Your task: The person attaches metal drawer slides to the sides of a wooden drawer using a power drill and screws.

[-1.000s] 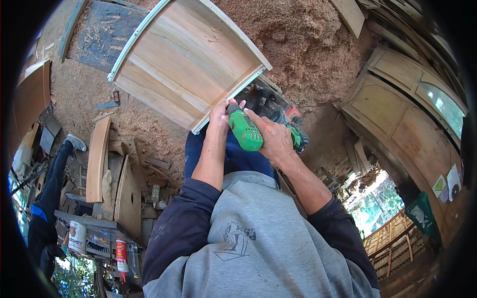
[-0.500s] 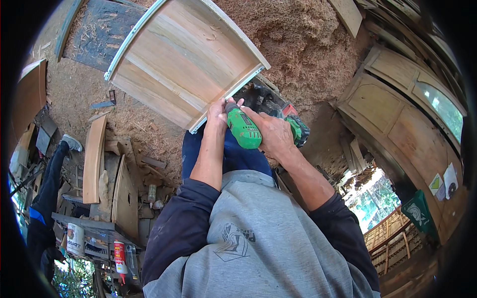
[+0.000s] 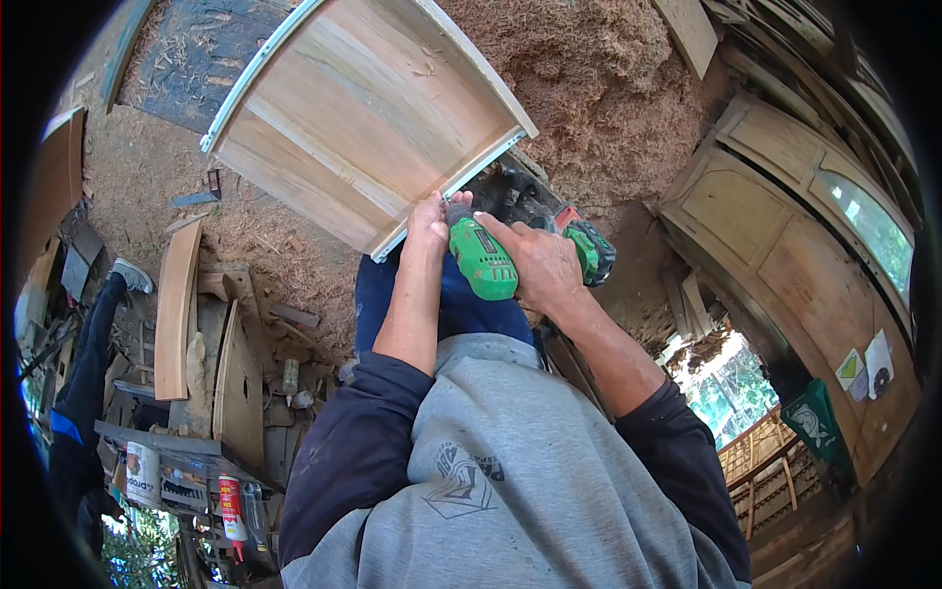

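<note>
My right hand (image 3: 546, 263) is wrapped around the handle of a green cordless drill (image 3: 483, 263). Its chuck points away from me, at the near edge of a wooden panel (image 3: 363, 128) with raised, curved side rails and pale edge strips. My left hand (image 3: 428, 222) is closed beside the chuck, against that edge. Its fingertips curl around the drill's tip, so whatever they pinch there is hidden. The panel's near corner lies by my knees, above my dark blue trousers.
Wood shavings (image 3: 589, 88) cover the ground beyond the panel. Old wooden cabinet doors (image 3: 775, 226) lean at right. On the left are a curved board (image 3: 180, 309), a workbench with a white can (image 3: 143, 473) and a red-and-white glue bottle (image 3: 232, 510), and another person's leg (image 3: 93, 344).
The drill and both hands stay nearly in place at the panel's edge. The surroundings shift slightly in the picture, as my view has turned a little.
</note>
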`<state>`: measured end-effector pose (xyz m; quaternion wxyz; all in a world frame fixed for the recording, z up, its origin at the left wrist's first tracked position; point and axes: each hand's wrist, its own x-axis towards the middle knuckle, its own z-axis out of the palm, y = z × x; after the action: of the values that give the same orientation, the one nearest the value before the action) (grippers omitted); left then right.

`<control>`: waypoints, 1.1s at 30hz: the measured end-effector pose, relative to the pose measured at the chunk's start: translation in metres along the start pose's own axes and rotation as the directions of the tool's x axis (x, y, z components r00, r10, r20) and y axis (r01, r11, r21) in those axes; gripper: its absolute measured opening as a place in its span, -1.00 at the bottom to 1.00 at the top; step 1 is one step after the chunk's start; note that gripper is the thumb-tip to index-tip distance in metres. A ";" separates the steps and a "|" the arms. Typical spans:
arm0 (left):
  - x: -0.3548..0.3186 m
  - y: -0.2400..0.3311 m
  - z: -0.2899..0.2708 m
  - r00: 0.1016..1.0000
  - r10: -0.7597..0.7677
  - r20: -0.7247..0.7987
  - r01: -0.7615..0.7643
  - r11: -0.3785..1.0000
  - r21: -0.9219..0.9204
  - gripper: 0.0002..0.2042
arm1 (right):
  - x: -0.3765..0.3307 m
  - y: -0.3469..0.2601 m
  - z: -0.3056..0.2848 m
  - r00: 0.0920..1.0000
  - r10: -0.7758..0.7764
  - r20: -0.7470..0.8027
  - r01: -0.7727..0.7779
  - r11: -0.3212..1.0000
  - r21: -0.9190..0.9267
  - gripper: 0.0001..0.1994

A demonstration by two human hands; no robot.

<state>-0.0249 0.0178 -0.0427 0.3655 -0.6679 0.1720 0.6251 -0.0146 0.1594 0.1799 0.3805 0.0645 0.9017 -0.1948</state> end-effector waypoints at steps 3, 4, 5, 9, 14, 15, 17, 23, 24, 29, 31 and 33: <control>0.001 0.002 0.001 1.000 -0.005 0.015 0.005 1.000 0.005 -0.75 | 0.004 -0.002 -0.006 1.000 0.022 0.022 -0.022 1.000 -0.007 -0.22; 0.001 0.001 0.001 1.000 0.004 0.000 -0.004 1.000 0.012 -0.75 | 0.004 -0.002 -0.006 0.999 0.023 0.025 -0.022 1.000 -0.008 -0.22; 0.002 0.002 0.002 1.000 0.014 -0.013 -0.014 1.000 0.018 -0.75 | 0.005 -0.002 -0.008 1.000 0.000 0.021 0.000 1.000 -0.006 -0.29; 0.002 0.004 0.003 1.000 -0.018 -0.013 0.018 1.000 -0.002 -0.75 | 0.007 -0.003 -0.007 0.999 -0.006 0.035 0.008 0.998 -0.062 -0.19; 0.002 0.005 0.002 0.999 -0.033 -0.005 0.033 0.999 -0.018 -0.74 | 0.010 -0.002 -0.006 0.999 -0.022 0.042 0.026 0.996 -0.083 -0.17; 0.001 0.005 0.002 0.999 -0.035 -0.006 0.034 0.999 -0.019 -0.74 | 0.010 -0.003 -0.006 0.999 -0.029 0.029 0.032 0.994 -0.100 -0.16; 0.000 0.006 0.003 0.999 -0.050 -0.001 0.050 0.999 -0.015 -0.74 | 0.013 -0.006 -0.013 0.999 -0.026 0.040 0.029 0.996 -0.080 -0.29; -0.005 0.005 0.008 0.999 -0.035 -0.014 0.036 0.999 0.009 -0.73 | 0.016 -0.008 -0.017 0.997 -0.022 0.069 0.026 0.998 -0.064 -0.42; -0.008 0.003 0.010 0.999 -0.040 -0.017 0.040 0.999 0.010 -0.73 | 0.015 -0.007 -0.017 0.997 -0.008 0.078 0.013 0.998 -0.066 -0.41; -0.009 0.006 0.011 0.999 -0.027 -0.024 0.028 0.999 0.037 -0.71 | 0.020 -0.007 -0.019 0.996 -0.021 0.088 0.027 0.997 -0.070 -0.41; -0.010 0.004 0.008 0.999 -0.031 -0.028 0.032 0.999 0.031 -0.70 | 0.020 -0.007 -0.019 0.994 -0.017 0.109 0.025 0.997 -0.071 -0.41; -0.011 0.004 0.009 0.999 -0.027 -0.027 0.028 0.999 0.023 -0.70 | 0.020 -0.007 -0.018 0.996 -0.035 0.081 0.042 0.995 -0.093 -0.43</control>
<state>-0.0360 0.0194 -0.0331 0.3798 -0.6740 0.1749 0.6090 -0.0424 0.1599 0.1796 0.4146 0.0213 0.8953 -0.1617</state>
